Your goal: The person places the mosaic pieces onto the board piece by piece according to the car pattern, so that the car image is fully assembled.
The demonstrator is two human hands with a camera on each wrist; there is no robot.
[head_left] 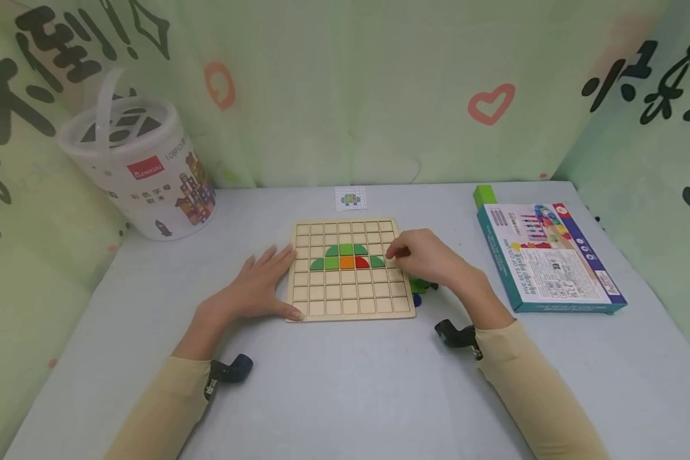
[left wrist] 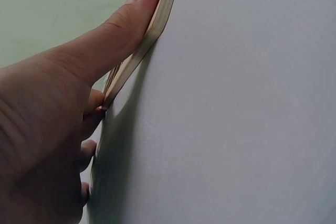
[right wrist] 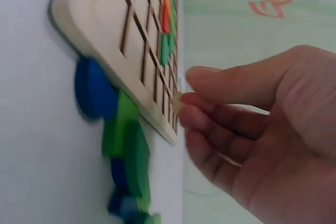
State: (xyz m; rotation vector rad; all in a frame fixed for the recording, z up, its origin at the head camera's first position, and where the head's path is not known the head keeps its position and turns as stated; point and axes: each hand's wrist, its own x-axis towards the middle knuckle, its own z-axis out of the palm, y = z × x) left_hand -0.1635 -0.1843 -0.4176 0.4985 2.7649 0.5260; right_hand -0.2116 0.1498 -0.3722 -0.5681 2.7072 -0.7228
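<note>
The square, pale wooden board with a grooved grid lies in the middle of the white counter, and should be light, stiff and smooth, best held by its rim so the cells stay uncovered. The left hand rests along its left side, fingers spread, thumb over the near corner; that grip is apart rather than clamped. The right hand hovers at the right side with curled fingers, thumb and fingertips close; a pale speck shows there, but I cannot tell whether that grip pinches anything. Set in the cells are green squares and rounded pieces, an orange square and a red quarter-round. Such flat pieces look hard, light and perhaps slippery, so their side edges would be the place to pinch, and a bump to the board could jog them. Just beside the right rim, below the right hand, the loose green and blue pieces crowd that edge. The small printed card sits near the far rim. There is more room toward the near side, while the teal-edged flat box stands well apart to the right.
</note>
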